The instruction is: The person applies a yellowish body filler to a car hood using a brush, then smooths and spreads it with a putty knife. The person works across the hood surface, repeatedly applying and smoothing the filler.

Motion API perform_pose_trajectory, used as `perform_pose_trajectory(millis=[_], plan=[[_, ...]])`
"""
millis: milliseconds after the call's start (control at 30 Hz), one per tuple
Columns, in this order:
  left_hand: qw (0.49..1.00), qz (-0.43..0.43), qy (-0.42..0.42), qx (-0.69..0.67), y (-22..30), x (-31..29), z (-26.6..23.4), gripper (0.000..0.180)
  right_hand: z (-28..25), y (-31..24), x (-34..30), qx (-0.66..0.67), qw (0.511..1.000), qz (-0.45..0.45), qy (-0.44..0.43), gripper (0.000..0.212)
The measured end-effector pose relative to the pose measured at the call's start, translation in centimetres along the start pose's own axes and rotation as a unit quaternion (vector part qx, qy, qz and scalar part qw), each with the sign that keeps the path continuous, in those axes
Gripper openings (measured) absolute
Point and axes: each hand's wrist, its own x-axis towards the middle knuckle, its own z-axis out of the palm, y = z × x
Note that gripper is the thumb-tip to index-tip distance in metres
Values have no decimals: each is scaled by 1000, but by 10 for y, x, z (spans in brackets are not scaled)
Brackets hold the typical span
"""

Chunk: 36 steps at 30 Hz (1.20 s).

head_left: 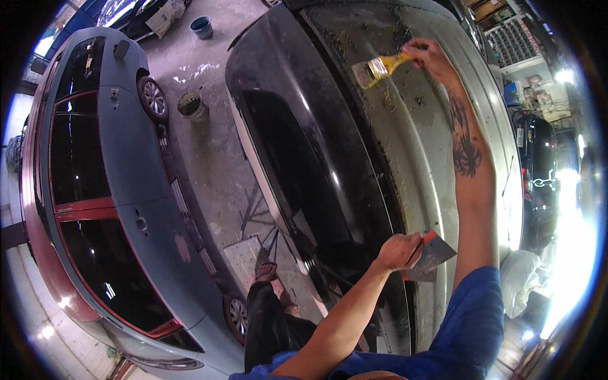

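Observation:
My right hand (427, 56) reaches far forward, its fingers closed on the yellow handle of a paintbrush (375, 69). The wide bristles rest on or just over a greyish car panel (405, 136) streaked with dark, wet-looking patches. Nearer to me, my left hand (400, 252) grips a flat, dark scraper blade (436, 254) with an orange-red edge, held above the same panel. A black car bumper (316, 139) lies along the panel's left side. Whether the bristles touch the surface I cannot tell.
A grey car with red window frames (126, 183) stands on the left. Two buckets, one blue (201, 27) and one stained (192, 106), sit on the concrete floor. My foot is beside a light board (244, 256). Shelves (510, 41) and a dark car (537, 152) are at right.

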Motion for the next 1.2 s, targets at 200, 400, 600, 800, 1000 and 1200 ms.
perform_pose_trajectory(millis=[200,400,600,800,1000,1200], plan=[[1000,-9,-12,-3,-1,3,-1,16,16,11,15,-77,997,2,-28,22],[1000,-8,-2,-10,-1,2,-2,18,-9,-8,28,-60,998,-4,21,21],[999,-29,-28,-2,-1,2,-2,18,22,7,51,-78,996,-27,-35,24],[999,-29,-28,-20,-1,2,-3,19,-13,-1,49,-100,993,30,62,22],[999,-28,-35,-22,-3,2,-1,19,5,-12,94,-42,995,-76,56,27],[999,-14,-20,-33,-2,1,-2,19,54,5,109,-22,990,-53,131,27]])
